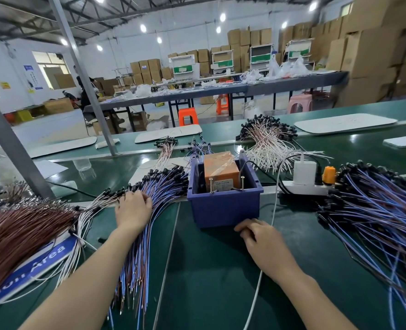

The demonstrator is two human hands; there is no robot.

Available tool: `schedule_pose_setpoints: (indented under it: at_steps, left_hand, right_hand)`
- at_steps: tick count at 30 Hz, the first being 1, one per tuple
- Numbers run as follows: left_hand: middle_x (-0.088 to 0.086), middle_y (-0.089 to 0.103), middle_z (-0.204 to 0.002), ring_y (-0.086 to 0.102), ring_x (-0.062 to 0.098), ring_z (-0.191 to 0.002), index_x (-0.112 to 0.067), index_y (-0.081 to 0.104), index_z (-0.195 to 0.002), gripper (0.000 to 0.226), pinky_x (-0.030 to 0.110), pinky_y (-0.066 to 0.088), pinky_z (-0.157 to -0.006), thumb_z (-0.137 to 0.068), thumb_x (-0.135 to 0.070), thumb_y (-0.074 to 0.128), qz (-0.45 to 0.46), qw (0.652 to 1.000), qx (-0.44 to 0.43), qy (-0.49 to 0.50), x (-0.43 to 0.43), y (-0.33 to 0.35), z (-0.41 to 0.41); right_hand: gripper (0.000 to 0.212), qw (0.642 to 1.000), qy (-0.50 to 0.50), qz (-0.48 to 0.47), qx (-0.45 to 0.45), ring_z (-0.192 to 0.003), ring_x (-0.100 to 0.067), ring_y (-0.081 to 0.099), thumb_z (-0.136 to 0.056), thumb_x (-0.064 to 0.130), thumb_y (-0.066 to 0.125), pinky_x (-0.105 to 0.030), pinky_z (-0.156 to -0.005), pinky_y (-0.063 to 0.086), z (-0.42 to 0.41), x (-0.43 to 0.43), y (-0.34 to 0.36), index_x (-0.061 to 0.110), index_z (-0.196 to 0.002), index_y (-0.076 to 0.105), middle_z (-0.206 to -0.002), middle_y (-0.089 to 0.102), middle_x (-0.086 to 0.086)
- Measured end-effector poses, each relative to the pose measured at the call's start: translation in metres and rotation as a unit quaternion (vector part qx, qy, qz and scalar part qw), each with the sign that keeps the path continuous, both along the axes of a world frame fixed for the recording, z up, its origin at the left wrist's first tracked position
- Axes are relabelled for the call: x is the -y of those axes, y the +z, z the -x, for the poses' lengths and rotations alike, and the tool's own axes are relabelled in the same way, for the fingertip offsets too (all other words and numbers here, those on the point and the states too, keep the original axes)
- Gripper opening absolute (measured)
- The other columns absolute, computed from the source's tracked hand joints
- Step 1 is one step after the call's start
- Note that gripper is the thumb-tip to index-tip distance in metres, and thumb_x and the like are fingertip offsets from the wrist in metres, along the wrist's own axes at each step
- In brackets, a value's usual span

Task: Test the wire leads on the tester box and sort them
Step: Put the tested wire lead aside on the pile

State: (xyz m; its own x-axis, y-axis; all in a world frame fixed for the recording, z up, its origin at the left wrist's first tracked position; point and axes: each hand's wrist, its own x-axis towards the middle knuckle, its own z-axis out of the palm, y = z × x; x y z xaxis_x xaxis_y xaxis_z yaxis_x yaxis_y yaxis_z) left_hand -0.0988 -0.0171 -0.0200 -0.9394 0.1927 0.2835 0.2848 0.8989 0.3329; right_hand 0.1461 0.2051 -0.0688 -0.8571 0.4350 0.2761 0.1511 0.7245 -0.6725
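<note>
The tester box [222,173], orange and wrapped in tape, sits inside a blue plastic bin [223,208] with two metal pins standing at its front edge. My left hand [133,209] lies palm down on a pile of blue and brown wire leads [147,225] left of the bin, fingers spread over their black caps. My right hand [260,236] rests on the green table just in front of the bin's right corner, fingers loosely curled, holding nothing. A large pile of blue leads [373,215] lies to the right.
Brown leads [18,232] fan out at far left over a blue sign. White leads [268,141] lie behind the bin. A white power strip [309,186] with a charger and its white cable [259,282] sits at right. A phone [404,140] lies at far right.
</note>
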Motion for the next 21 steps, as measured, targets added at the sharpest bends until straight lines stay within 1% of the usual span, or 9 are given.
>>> schedule_pose_setpoints:
  at_steps: [4, 7, 9, 11, 13, 14, 16, 19, 21]
  left_hand:
    - [0.014, 0.064, -0.106, 0.057, 0.032, -0.098, -0.011, 0.057, -0.099, 0.021, 0.044, 0.046, -0.089, -0.103, -0.027, 0.044, -0.184, 0.982, 0.045, 0.009, -0.004, 0.008, 0.004]
    - [0.016, 0.065, -0.102, 0.056, 0.031, -0.09, -0.005, 0.059, -0.101, 0.024, 0.038, 0.039, -0.076, -0.103, -0.022, 0.042, -0.25, 0.964, 0.087, 0.018, -0.007, 0.015, 0.007]
    - [0.021, 0.067, -0.103, 0.058, 0.035, -0.091, 0.0, 0.063, -0.106, 0.03, 0.038, 0.039, -0.072, -0.102, -0.021, 0.041, -0.219, 0.97, 0.106, 0.016, -0.007, 0.017, 0.009]
    - [0.025, 0.068, -0.107, 0.062, 0.04, -0.095, 0.003, 0.062, -0.113, 0.032, 0.042, 0.046, -0.078, -0.1, -0.018, 0.042, -0.174, 0.979, 0.106, 0.001, -0.007, 0.018, 0.009]
    - [0.018, 0.067, -0.114, 0.061, 0.034, -0.102, -0.003, 0.059, -0.122, 0.03, 0.038, 0.045, -0.087, -0.099, -0.017, 0.045, -0.145, 0.985, 0.086, -0.016, -0.01, 0.019, 0.01]
    - [0.016, 0.066, -0.115, 0.058, 0.031, -0.102, -0.005, 0.059, -0.123, 0.029, 0.037, 0.043, -0.087, -0.1, -0.018, 0.045, -0.128, 0.989, 0.073, -0.024, -0.012, 0.02, 0.01]
    - [0.013, 0.067, -0.11, 0.058, 0.031, -0.1, -0.01, 0.063, -0.115, 0.027, 0.036, 0.044, -0.085, -0.102, -0.025, 0.045, -0.075, 0.995, 0.063, -0.035, -0.019, 0.02, 0.011]
    - [0.015, 0.069, -0.098, 0.061, 0.036, -0.1, -0.01, 0.066, -0.09, 0.033, 0.042, 0.051, -0.088, -0.103, -0.033, 0.047, -0.008, 0.997, 0.07, -0.021, -0.026, 0.018, 0.014]
    - [0.018, 0.068, -0.099, 0.061, 0.038, -0.102, -0.005, 0.066, -0.088, 0.036, 0.046, 0.052, -0.091, -0.103, -0.033, 0.049, 0.02, 0.997, 0.075, -0.007, -0.03, 0.019, 0.019]
  right_hand:
    - [0.026, 1.0, 0.002, 0.003, 0.003, -0.101, -0.005, 0.057, -0.101, 0.016, 0.049, -0.023, -0.093, 0.045, 0.0, 0.0, 0.001, 0.034, -0.102, 0.069, -0.106, 0.063, 0.016]
    - [0.026, 1.0, 0.002, 0.003, 0.001, -0.1, -0.005, 0.058, -0.101, 0.015, 0.049, -0.024, -0.093, 0.046, 0.001, 0.0, 0.002, 0.033, -0.102, 0.069, -0.106, 0.064, 0.015]
    - [0.026, 1.0, 0.002, 0.004, 0.0, -0.1, -0.006, 0.059, -0.101, 0.015, 0.05, -0.025, -0.093, 0.047, 0.0, 0.0, 0.002, 0.032, -0.102, 0.069, -0.105, 0.064, 0.015]
    - [0.026, 1.0, 0.003, 0.003, -0.002, -0.1, -0.006, 0.059, -0.101, 0.014, 0.05, -0.024, -0.093, 0.046, 0.0, 0.001, 0.002, 0.032, -0.102, 0.069, -0.105, 0.064, 0.015]
    - [0.026, 1.0, 0.001, 0.005, -0.007, -0.098, -0.006, 0.059, -0.1, 0.013, 0.051, -0.023, -0.09, 0.046, 0.0, 0.002, 0.002, 0.031, -0.102, 0.07, -0.103, 0.063, 0.017]
    - [0.026, 1.0, 0.0, 0.007, -0.009, -0.097, -0.006, 0.059, -0.1, 0.013, 0.051, -0.022, -0.089, 0.046, -0.001, 0.002, 0.002, 0.031, -0.101, 0.07, -0.102, 0.062, 0.017]
    - [0.026, 1.0, 0.001, 0.011, -0.011, -0.096, -0.005, 0.059, -0.1, 0.013, 0.052, -0.022, -0.089, 0.046, -0.001, 0.001, 0.002, 0.031, -0.101, 0.07, -0.101, 0.061, 0.019]
    - [0.026, 1.0, 0.002, 0.016, -0.012, -0.095, -0.004, 0.059, -0.1, 0.013, 0.051, -0.022, -0.088, 0.047, -0.001, 0.0, 0.001, 0.031, -0.1, 0.07, -0.101, 0.063, 0.017]
    - [0.025, 1.0, 0.0, 0.02, -0.013, -0.093, -0.005, 0.06, -0.1, 0.014, 0.052, -0.022, -0.086, 0.047, 0.001, -0.001, 0.001, 0.032, -0.099, 0.069, -0.102, 0.063, 0.016]
